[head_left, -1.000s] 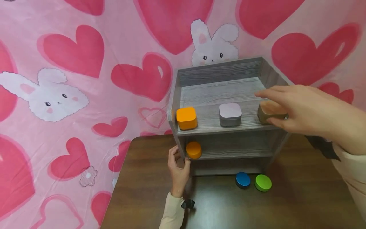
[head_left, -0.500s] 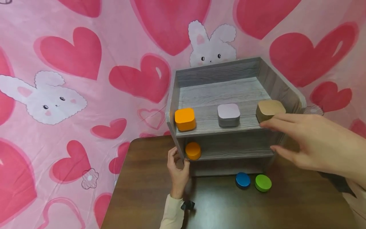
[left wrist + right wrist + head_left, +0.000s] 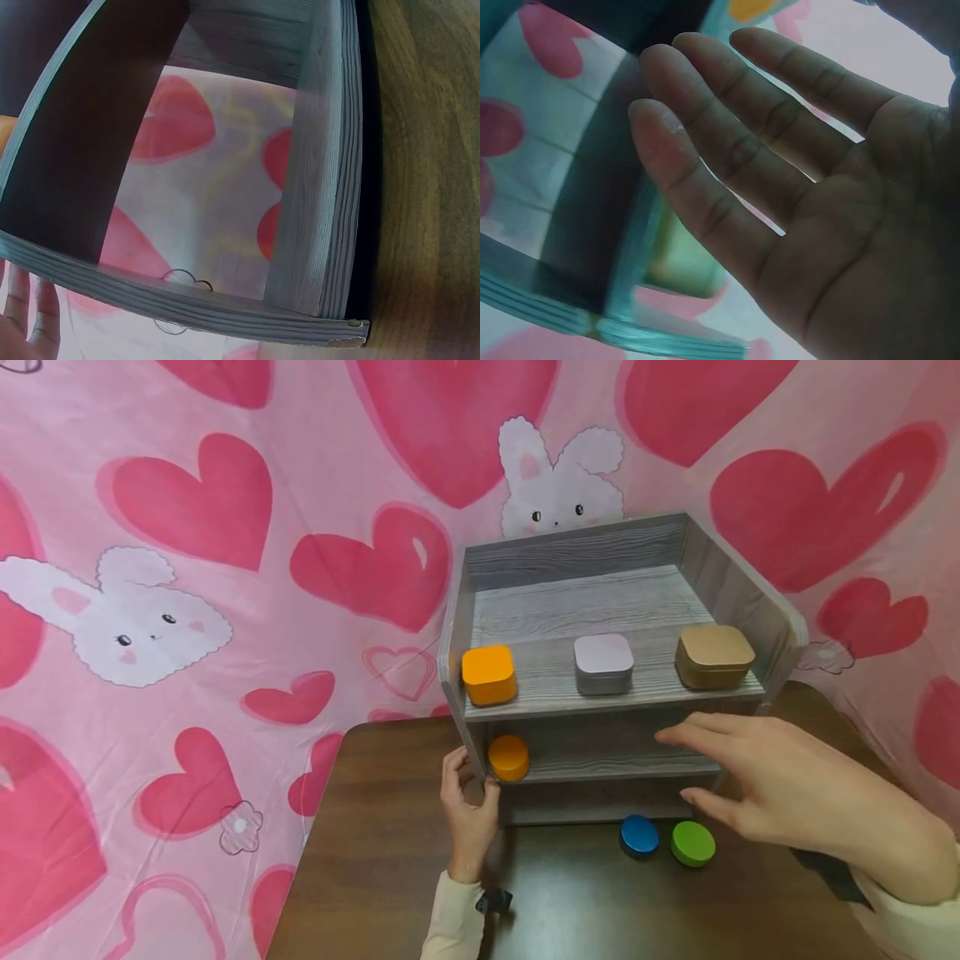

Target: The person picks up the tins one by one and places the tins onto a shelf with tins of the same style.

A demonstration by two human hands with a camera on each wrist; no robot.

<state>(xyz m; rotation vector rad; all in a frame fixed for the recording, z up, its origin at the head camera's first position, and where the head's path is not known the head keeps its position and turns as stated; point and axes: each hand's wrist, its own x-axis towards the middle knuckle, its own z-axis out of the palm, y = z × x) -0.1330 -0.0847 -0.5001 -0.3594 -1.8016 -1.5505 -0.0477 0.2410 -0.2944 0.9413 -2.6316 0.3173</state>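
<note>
A grey wood-grain shelf (image 3: 592,602) stands on the table, and my left hand (image 3: 471,818) grips the lower part of its left side panel, thumb at the front edge. In the left wrist view the fingers (image 3: 45,315) lie outside that panel. My right hand (image 3: 780,777), fingers extended and holding nothing, hovers in front of the shelf's right side. Above it on the top board sits a gold square tin (image 3: 715,657), apart from the hand. A silver square tin (image 3: 603,665) and an orange square tin (image 3: 489,675) line up to its left.
An orange round tin (image 3: 508,758) sits at the left of the middle board. A blue round tin (image 3: 639,836) and a green round tin (image 3: 693,843) lie on the brown table (image 3: 375,860) before the shelf. A pink heart-patterned cloth (image 3: 225,635) hangs behind.
My right hand has let go of the gold tin at the top board's right and moved down, away from it. My left hand has kept its place on the shelf.
</note>
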